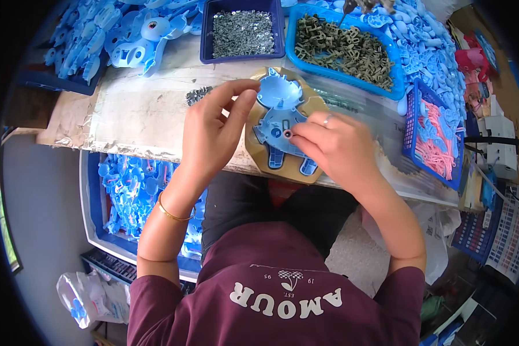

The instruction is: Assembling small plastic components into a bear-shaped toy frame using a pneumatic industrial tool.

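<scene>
A light-blue plastic toy shell (pixel 279 95) lies hollow side up in a tan, figure-shaped holder (pixel 258 155) in front of me. Its bowl-like head is away from me and its two legs point my way. My right hand (pixel 340 141) is over the shell's body, thumb and fingers pinched at a small ring-shaped part (pixel 287 134) with a dark centre. Left of the head half hovers my left hand (pixel 216 124), its thumb and forefinger drawn together near the rim. Whatever is between those left fingertips, if anything, is too small to make out.
A dark-blue bin of small metal pieces (pixel 242 34) and a bright-blue basket of brownish metal clips (pixel 346 55) stand behind the holder. Blue shells (pixel 135 49) heap at left, more parts (pixel 427 46) at right. A basket (pixel 435 138) holds pink pieces. Below left sits a crate (pixel 92 190).
</scene>
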{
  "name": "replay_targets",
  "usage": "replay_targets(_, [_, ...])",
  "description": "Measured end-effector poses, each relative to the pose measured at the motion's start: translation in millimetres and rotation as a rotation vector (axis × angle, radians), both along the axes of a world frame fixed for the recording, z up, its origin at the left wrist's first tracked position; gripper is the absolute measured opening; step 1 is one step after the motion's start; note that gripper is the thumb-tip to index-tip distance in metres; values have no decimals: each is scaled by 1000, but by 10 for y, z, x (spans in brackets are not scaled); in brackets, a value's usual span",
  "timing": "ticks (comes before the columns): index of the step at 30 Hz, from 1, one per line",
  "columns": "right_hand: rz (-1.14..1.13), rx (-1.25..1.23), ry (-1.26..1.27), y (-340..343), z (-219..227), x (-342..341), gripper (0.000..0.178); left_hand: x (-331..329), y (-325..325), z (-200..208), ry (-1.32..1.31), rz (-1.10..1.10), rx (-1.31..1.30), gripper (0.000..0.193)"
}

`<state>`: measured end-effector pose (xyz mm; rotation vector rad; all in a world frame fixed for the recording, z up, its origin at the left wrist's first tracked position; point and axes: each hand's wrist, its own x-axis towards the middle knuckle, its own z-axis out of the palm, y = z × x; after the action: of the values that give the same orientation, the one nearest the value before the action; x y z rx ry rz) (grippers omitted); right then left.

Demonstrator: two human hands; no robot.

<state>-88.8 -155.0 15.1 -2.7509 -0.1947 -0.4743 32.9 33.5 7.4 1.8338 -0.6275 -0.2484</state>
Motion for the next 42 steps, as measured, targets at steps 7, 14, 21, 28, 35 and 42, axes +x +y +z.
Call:
replay_targets(7, [39,-52,138,49,-167,177,8,-36,59,-149,-391,-6,60,14])
replay_targets(14, [146,-110,287,-31,-91,340,8,-5,85,-198,-704,-291,125,18])
replay_targets(21, [-3,21,185,-69,7,-10,13,-47,126,-298,-861,-476,273,31])
replay_targets(28, [-112,77,177,-155,-96,-169,12,-50,105,-353,-831,-461,304,33])
replay_targets(35, [-82,-5,100,-146,-136,-124,10,-89,92,-314,-826,-443,318,31])
replay_targets(42, [-107,152,33,-167,-232,-127,8,-105,75,-346,-821,-446,328,32])
